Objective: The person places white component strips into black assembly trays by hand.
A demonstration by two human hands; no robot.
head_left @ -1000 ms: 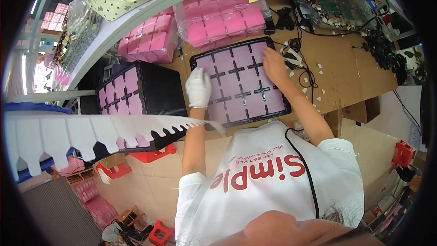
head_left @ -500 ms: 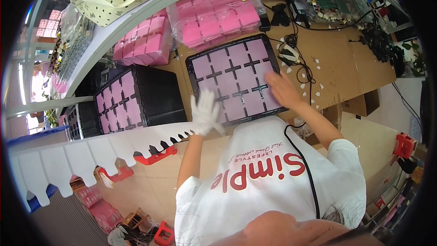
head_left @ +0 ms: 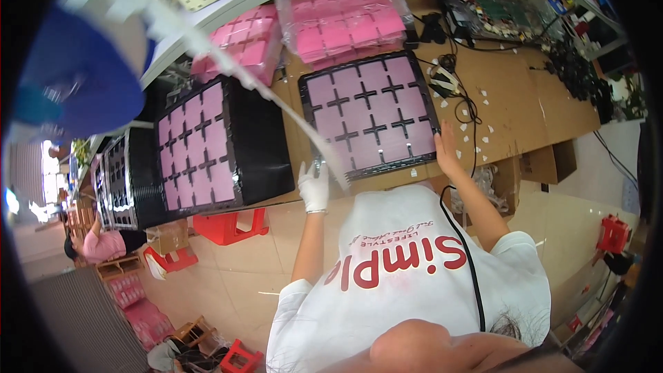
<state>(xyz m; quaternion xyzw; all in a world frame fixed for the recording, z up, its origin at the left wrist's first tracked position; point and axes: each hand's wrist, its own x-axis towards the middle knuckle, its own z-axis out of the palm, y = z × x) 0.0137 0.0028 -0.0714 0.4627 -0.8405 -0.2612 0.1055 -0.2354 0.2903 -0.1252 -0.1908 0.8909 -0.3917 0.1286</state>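
A black-rimmed tray (head_left: 366, 169) lies on the cardboard-covered bench, its pink surface (head_left: 359, 114) broken by black cross-shaped gaps. My bare right hand (head_left: 447, 148) rests with outstretched fingers along the tray's right edge. By the near left corner is my left hand (head_left: 314, 186), in a white glove, its fingers apart. A long, thin white strip with a notched edge (head_left: 255, 86), blurred, slants from the upper left down to beside the glove. Whether the glove touches the strip I cannot tell.
Left of the tray stands a deep black box (head_left: 266, 145) with a similar pink face. Plastic-wrapped pink blocks (head_left: 345, 24) sit behind. Cables (head_left: 469, 107) and white scraps lie to the right. A blurred blue shape (head_left: 90, 76) covers the upper left; red stools (head_left: 231, 226) stand below.
My right hand has moved off the pink surface to the tray's right edge. My left hand has drawn back toward the near side. The white strip has swung upward from the lower left.
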